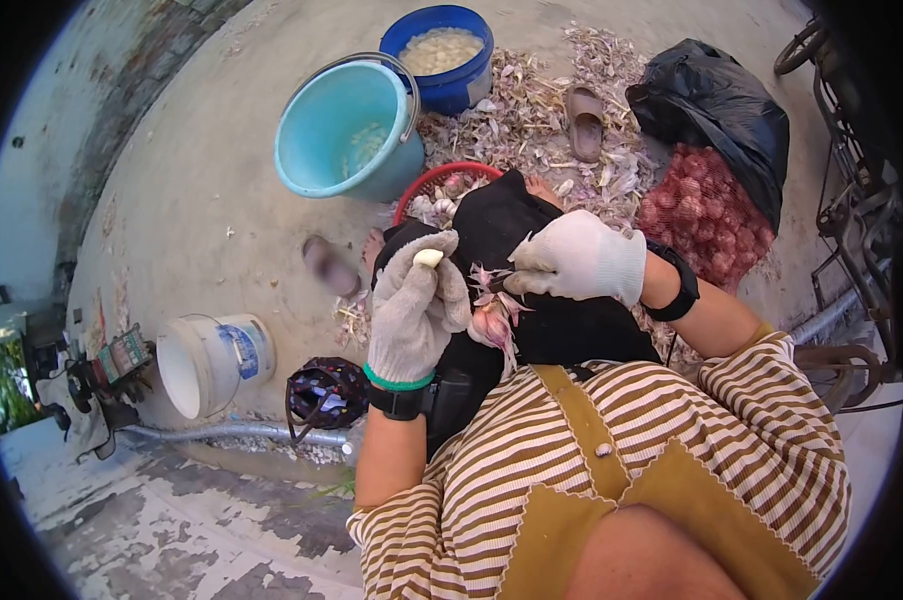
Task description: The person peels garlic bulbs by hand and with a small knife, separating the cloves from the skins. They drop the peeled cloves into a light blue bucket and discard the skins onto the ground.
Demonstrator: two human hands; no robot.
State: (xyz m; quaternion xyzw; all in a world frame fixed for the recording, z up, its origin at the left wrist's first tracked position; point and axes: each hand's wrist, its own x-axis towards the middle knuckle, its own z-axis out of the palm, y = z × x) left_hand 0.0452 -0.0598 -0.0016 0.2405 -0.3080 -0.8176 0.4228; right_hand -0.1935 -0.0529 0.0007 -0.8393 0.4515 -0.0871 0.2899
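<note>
A peeled garlic clove (428, 258) is pinched between the thumb and fingers of my gloved left hand (411, 315). My right hand (579, 258), also in a white glove, is closed over my lap, its fingertips beside some loose garlic skins (489, 278); I cannot tell what it grips. Between the hands, a pinkish garlic bulb (490, 325) with torn skin rests on my black trousers (561, 335). Just beyond my knees, a red basket (403, 205) holds garlic bulbs, partly hidden by my legs.
Ahead stand a light-blue bucket (301, 150) with some cloves and a dark-blue bucket (471, 92) full of peeled ones. Garlic skins (531, 140) litter the floor around a slipper (584, 122). At right are a red mesh sack (706, 215) and black bag (721, 110); at left, a white bucket (196, 365).
</note>
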